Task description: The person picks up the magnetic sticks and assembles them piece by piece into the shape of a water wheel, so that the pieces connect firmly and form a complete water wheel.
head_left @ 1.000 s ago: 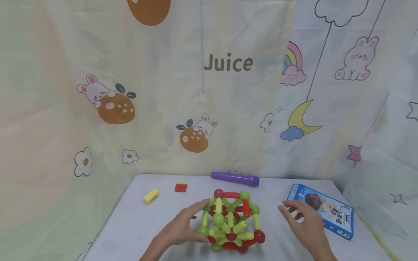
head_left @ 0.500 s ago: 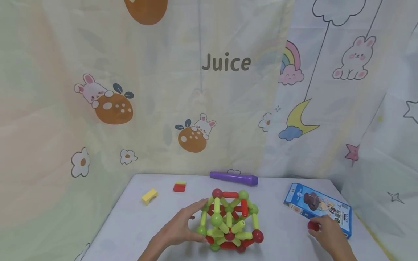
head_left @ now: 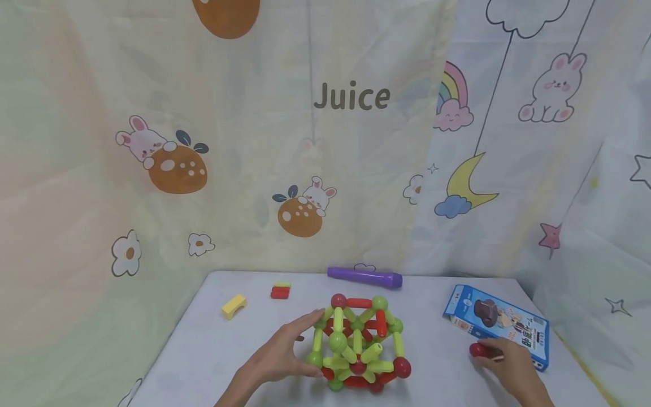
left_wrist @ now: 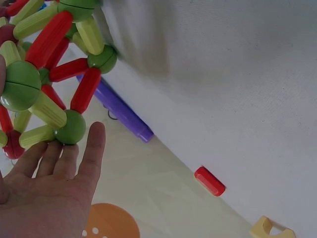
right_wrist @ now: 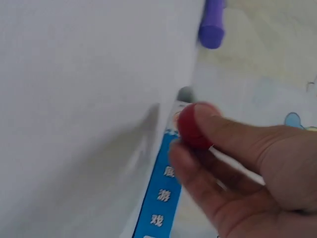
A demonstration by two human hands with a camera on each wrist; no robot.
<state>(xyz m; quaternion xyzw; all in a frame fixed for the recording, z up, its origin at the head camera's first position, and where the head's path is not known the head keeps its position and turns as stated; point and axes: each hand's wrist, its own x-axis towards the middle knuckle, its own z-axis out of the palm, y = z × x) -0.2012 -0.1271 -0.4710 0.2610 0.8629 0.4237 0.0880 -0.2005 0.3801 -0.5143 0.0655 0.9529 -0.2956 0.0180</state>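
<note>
A ball-and-rod building toy (head_left: 358, 339), with red and green balls joined by red and yellow-green rods, stands on the white table. My left hand (head_left: 282, 350) holds its left side, thumb low at the front and fingers behind. In the left wrist view, fingertips meet a green ball (left_wrist: 71, 127) while the index finger stretches out straight. To the right, my right hand (head_left: 513, 367) pinches a loose red ball (head_left: 478, 350) between thumb and fingers, close over the table. That red ball (right_wrist: 195, 126) shows plainly in the right wrist view.
A blue box (head_left: 508, 322) lies right beside the right hand. Toward the back are a purple microphone-shaped stick (head_left: 365, 277), several short rods (head_left: 280, 292) and a yellow arch block (head_left: 234, 306). A printed curtain (head_left: 244, 141) hangs behind the table (head_left: 198, 356).
My right hand has moved right and down toward the box and picked up the red ball, then shifted it slightly left. The left hand and the building toy have stayed in place.
</note>
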